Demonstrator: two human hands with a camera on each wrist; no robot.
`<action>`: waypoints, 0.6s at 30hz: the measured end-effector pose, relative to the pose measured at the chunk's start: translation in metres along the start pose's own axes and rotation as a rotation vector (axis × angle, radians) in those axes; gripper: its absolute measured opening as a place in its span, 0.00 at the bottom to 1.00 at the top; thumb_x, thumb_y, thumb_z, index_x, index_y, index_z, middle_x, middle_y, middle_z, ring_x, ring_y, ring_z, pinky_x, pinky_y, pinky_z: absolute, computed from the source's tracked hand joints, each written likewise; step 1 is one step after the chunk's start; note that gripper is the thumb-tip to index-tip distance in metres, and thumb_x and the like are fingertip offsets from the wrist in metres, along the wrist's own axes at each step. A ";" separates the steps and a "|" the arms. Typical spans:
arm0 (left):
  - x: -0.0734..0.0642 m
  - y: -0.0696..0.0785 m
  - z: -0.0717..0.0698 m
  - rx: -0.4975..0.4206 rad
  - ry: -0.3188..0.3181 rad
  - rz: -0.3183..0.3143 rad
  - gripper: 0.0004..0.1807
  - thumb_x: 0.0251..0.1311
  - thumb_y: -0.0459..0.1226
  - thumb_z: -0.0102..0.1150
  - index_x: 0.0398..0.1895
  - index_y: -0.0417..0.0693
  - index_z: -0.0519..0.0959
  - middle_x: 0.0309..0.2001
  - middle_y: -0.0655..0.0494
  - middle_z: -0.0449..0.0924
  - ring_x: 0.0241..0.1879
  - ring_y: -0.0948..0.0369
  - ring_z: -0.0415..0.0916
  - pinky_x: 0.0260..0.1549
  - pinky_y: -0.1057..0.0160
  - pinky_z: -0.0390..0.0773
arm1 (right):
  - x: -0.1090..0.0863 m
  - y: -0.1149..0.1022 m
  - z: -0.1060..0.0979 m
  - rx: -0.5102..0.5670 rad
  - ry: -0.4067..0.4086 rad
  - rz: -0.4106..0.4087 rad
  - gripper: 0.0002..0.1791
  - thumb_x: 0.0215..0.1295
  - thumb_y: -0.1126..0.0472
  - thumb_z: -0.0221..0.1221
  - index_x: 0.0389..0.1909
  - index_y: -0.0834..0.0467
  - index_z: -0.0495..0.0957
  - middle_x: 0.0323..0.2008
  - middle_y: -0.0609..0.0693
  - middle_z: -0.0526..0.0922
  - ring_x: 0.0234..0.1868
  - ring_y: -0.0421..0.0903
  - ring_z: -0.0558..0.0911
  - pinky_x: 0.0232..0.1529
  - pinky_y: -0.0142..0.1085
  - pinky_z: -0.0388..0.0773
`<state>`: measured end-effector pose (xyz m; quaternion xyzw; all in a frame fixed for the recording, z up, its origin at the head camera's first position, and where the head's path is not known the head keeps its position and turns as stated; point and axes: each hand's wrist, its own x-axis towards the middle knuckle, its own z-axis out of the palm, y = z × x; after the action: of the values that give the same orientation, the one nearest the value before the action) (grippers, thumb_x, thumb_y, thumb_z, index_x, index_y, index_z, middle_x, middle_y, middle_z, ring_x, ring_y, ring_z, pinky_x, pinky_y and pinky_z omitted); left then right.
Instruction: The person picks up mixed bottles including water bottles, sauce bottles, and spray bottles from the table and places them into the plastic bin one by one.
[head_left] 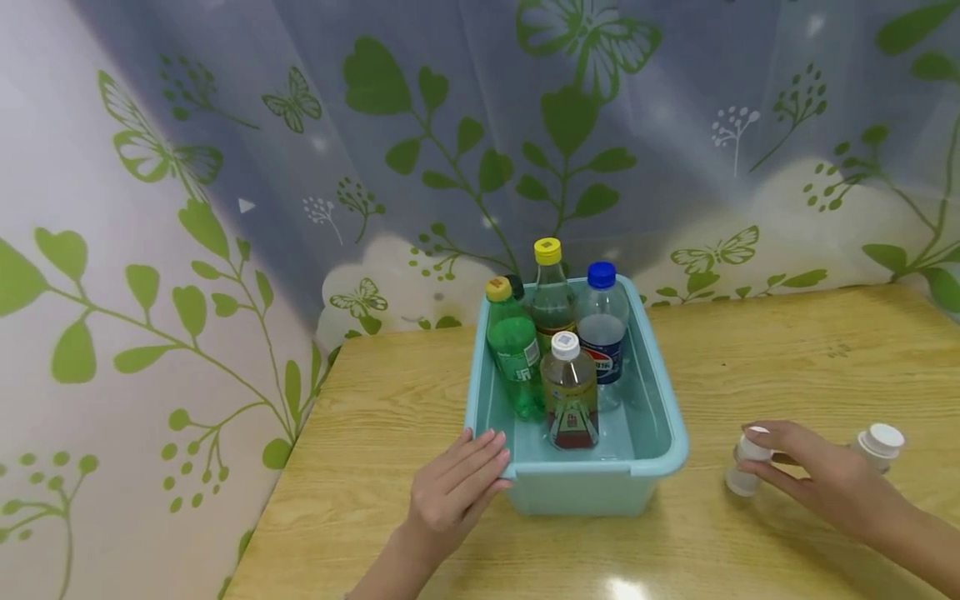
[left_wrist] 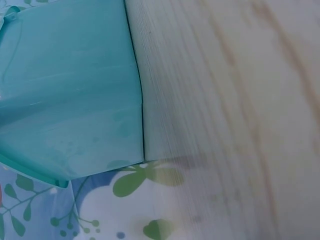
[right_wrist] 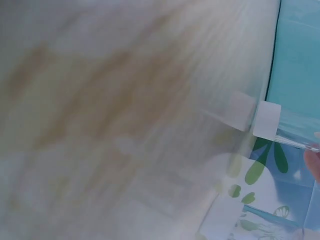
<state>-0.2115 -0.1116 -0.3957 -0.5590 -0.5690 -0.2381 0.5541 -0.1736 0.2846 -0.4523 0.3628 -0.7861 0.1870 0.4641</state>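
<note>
My left hand [head_left: 453, 487] rests on the near left corner of a light blue plastic basin [head_left: 577, 492], its fingers fairly straight across the rim. My right hand [head_left: 832, 479] pinches a small clear bottle [head_left: 742, 482] with a white top, right of the basin. In the right wrist view this bottle's white end [right_wrist: 267, 120] is close to the tabletop; I cannot tell whether it touches. In the basin stand a green bottle [head_left: 516, 350], a clear yellow-capped bottle [head_left: 553, 296], a blue-capped bottle [head_left: 603, 325] and a white-capped bottle of dark drink [head_left: 572, 400].
Another small white-capped bottle [head_left: 881, 442] stands behind my right hand, partly hidden by it. A dark cap [head_left: 515, 286] shows among the bottles in the basin. The wooden table [head_left: 375, 417] meets a leaf-patterned curtain [head_left: 420, 208] at the back and left.
</note>
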 end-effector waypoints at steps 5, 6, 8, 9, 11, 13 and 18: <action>0.000 0.000 0.000 0.001 0.001 0.000 0.13 0.61 0.34 0.60 0.27 0.31 0.84 0.32 0.38 0.84 0.31 0.48 0.84 0.43 0.53 0.82 | 0.008 0.000 -0.004 0.039 0.013 -0.004 0.29 0.69 0.43 0.49 0.30 0.68 0.78 0.26 0.56 0.83 0.43 0.22 0.75 0.35 0.14 0.75; 0.000 0.000 0.000 0.000 0.000 0.000 0.13 0.61 0.34 0.60 0.28 0.31 0.84 0.32 0.38 0.84 0.31 0.48 0.84 0.44 0.53 0.82 | 0.010 0.000 -0.005 0.047 0.015 -0.001 0.30 0.69 0.43 0.49 0.30 0.68 0.78 0.26 0.57 0.83 0.45 0.22 0.75 0.36 0.14 0.75; -0.001 0.000 0.000 0.002 0.000 0.000 0.13 0.61 0.34 0.59 0.28 0.31 0.84 0.32 0.38 0.84 0.31 0.48 0.84 0.44 0.53 0.81 | 0.015 0.001 -0.008 0.063 0.028 -0.008 0.29 0.68 0.43 0.50 0.30 0.68 0.78 0.26 0.58 0.82 0.46 0.22 0.75 0.37 0.14 0.75; -0.001 0.000 0.000 0.003 0.001 0.000 0.13 0.61 0.34 0.59 0.28 0.31 0.84 0.32 0.38 0.84 0.31 0.48 0.84 0.44 0.53 0.81 | 0.017 0.001 -0.009 0.061 0.030 -0.010 0.29 0.68 0.43 0.50 0.30 0.68 0.78 0.26 0.58 0.83 0.47 0.21 0.74 0.38 0.14 0.75; -0.001 0.000 0.000 0.005 0.003 0.001 0.13 0.62 0.34 0.59 0.27 0.31 0.84 0.31 0.38 0.84 0.30 0.48 0.84 0.43 0.53 0.82 | 0.022 0.001 -0.012 0.057 0.032 -0.019 0.29 0.68 0.43 0.50 0.31 0.68 0.78 0.26 0.58 0.83 0.47 0.22 0.75 0.38 0.14 0.75; -0.001 0.000 0.000 0.005 0.005 0.003 0.13 0.61 0.34 0.59 0.27 0.31 0.84 0.31 0.38 0.84 0.30 0.48 0.84 0.43 0.53 0.82 | 0.028 0.001 -0.015 0.054 0.030 -0.021 0.28 0.68 0.44 0.50 0.32 0.68 0.78 0.26 0.58 0.83 0.47 0.21 0.74 0.39 0.14 0.74; -0.002 0.000 0.000 0.004 0.004 -0.001 0.12 0.61 0.34 0.60 0.29 0.31 0.84 0.32 0.38 0.84 0.31 0.49 0.84 0.43 0.54 0.82 | 0.044 -0.002 -0.023 0.062 0.049 -0.034 0.28 0.68 0.44 0.50 0.33 0.69 0.78 0.27 0.58 0.83 0.48 0.21 0.74 0.41 0.13 0.73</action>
<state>-0.2119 -0.1118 -0.3973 -0.5569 -0.5689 -0.2384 0.5563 -0.1720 0.2803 -0.4033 0.3856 -0.7620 0.2122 0.4750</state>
